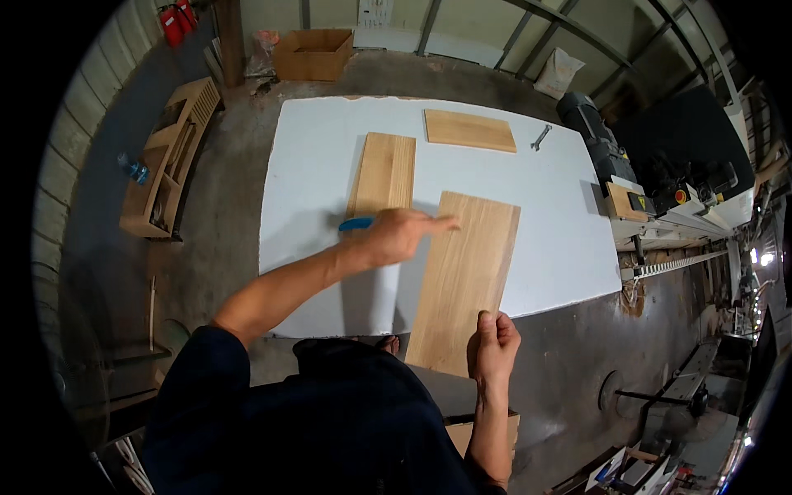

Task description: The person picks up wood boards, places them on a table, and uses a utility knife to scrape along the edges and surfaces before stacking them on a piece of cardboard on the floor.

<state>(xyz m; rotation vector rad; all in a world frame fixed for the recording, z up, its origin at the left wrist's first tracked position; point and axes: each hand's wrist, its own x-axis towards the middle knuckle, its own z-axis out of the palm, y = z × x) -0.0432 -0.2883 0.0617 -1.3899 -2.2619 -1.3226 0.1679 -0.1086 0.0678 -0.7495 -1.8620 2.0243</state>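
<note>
My right hand (497, 345) grips the lower right edge of a light wooden board (462, 276), thumb on top. The board is raised and slants over the near edge of the white table. Above its upper left part, my left hand (392, 238) is mostly closed, with the index finger stretched out toward the wood. A slim blue object (356, 223) sticks out from the left side of that fist; the rest of it is hidden, and its kind does not show. Behind the left hand, a second wooden board (384, 172) lies on the table.
A third board (470, 130) and a metal wrench (540, 138) lie toward the far side of the white table (313, 157). Machinery with a motor (598, 136) stands at the right. A wooden cabinet (169, 161) is on the left floor, a cardboard box (313, 54) beyond the table.
</note>
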